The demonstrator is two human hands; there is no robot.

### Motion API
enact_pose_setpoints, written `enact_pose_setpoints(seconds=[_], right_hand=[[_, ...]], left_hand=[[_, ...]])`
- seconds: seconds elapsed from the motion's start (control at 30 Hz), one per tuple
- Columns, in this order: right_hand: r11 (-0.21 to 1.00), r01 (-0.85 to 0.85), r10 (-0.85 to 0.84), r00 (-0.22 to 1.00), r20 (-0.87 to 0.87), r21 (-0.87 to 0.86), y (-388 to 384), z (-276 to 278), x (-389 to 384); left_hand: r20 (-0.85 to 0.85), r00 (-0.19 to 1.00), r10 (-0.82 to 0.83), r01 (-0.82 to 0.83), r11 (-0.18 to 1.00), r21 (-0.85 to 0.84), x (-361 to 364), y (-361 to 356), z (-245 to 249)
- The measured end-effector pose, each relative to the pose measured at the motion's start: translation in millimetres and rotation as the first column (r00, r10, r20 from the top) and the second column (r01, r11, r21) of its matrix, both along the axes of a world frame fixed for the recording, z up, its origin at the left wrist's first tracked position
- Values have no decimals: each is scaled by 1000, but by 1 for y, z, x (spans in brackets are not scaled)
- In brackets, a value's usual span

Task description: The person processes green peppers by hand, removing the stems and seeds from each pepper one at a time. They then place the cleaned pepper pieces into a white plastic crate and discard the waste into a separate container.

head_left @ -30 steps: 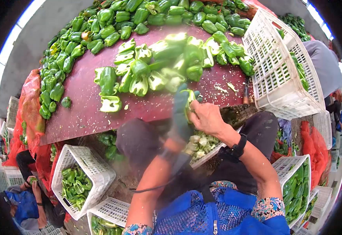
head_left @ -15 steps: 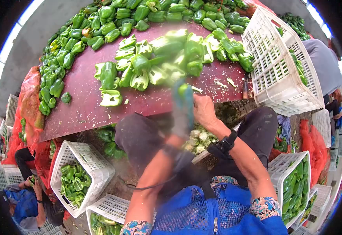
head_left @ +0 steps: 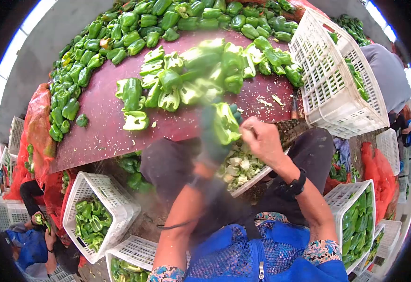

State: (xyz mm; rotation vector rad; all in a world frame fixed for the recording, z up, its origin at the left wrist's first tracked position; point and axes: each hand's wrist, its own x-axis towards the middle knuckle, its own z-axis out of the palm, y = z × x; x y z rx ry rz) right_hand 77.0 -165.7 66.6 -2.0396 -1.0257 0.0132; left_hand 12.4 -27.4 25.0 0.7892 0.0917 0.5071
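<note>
The fingers of the gloved left hand (head_left: 213,138) curled round a split green pepper (head_left: 227,123), seemingly light, hollow, waxy-slick and easily cracked, best cupped by its outer wall, while the right hand (head_left: 263,142) kept its fingers pinched together just beside it.

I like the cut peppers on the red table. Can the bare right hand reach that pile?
Probably yes. The right hand hovers at the near edge of the table, and the pile of cut peppers lies just beyond it, with only bare tabletop between.
</note>
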Motion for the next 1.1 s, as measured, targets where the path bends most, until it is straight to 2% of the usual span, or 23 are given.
enact_pose_setpoints(seconds=[0.03, 0.1, 0.13, 0.2, 0.23, 0.27, 0.33, 0.37, 0.43, 0.47, 0.5, 0.6, 0.63, 0.67, 0.73, 0.8, 0.83, 0.87, 0.9, 0.97, 1.0, 1.07, 1.1], right_hand=[[1000, -22, 22, 998, 53, -10, 4, -3, -6], [991, -58, 79, 983, 168, -124, 14, -2, -12], [991, -53, 75, 981, 180, -124, 16, -7, -11], [991, -52, 76, 977, 197, -126, 20, -18, -9], [992, -92, 83, 990, 113, 80, 22, -20, -8], [993, -53, 61, 995, -79, 108, 18, -22, -6], [990, 39, 26, 891, -453, 134, 8, -18, -6], [987, 57, 33, 848, -529, 153, 1, -12, -6], [998, -64, 57, 881, -470, 1, -14, -7, -3], [990, -119, 72, 894, -442, -79, -22, -6, 0], [975, -160, 146, 984, -98, -154, -24, -12, 4], [981, 29, -4, 992, 129, -194, -28, -12, 13], [993, 59, -42, 986, 162, -100, -21, -4, 10], [986, 70, -40, 980, 195, -151, -13, 3, 6], [964, 105, -37, 963, 267, -244, 0, 14, 0], [912, 151, 1, 929, 370, -382, 10, 2, 6], [896, 150, 30, 919, 394, -419, 13, -3, 8], [878, 147, 63, 908, 414, -456, 15, -7, 11], [874, 136, 111, 880, 462, -467, 16, -12, 13], [876, 79, 171, 871, 460, -476, 18, -25, 21], [876, 52, 201, 865, 460, -479, 20, -27, 23], [840, -32, 309, 848, 430, -541, 21, -27, 30], [795, -93, 384, 842, 379, -600, 22, -21, 38]], left_hand=[[-5, 999, -32, 31, 998, -60, 2, -2, -1], [-27, 999, 45, -43, 995, 92, 0, -10, -2], [-34, 996, 88, -81, 983, 167, 0, -12, -3], [-18, 999, -29, 28, 996, -83, 7, -6, -13], [9, 998, -60, 61, 990, -128, 8, -3, -16], [19, 998, -57, 60, 986, -159, 9, -1, -19], [16, 1000, -20, 22, 978, -208, 7, 1, -10], [3, 1000, 12, -12, 974, -225, 6, 1, 0], [-76, 995, 58, -63, 995, -72, 5, 1, 10], [-85, 995, 57, -62, 996, -58, 5, 0, 12], [-95, 994, 57, -62, 997, -45, 4, -1, 14], [-53, 998, -25, 16, 986, -164, 6, -3, 14], [-69, 996, -55, 41, 982, -186, 6, -5, 9], [-85, 992, -88, 69, 976, -205, 5, -7, 3], [-126, 992, 19, -12, 999, 53, 3, -20, 10], [-145, 982, -121, 104, 988, -118, 3, -17, 6], [-173, 971, -165, 154, 985, -74, 1, -11, -6], [-190, 979, -74, 110, 976, 186, 2, -10, -17], [-187, 982, 20, 64, 899, 433, 0, -10, -24], [-116, 971, 207, -53, 664, 745, 2, -10, -38], [-57, 953, 298, -124, 552, 825, 6, -10, -36], [-181, 955, 235, -42, 710, 703, 4, -11, -35], [-317, 948, 34, 109, 899, 423, -5, -11, -10]])
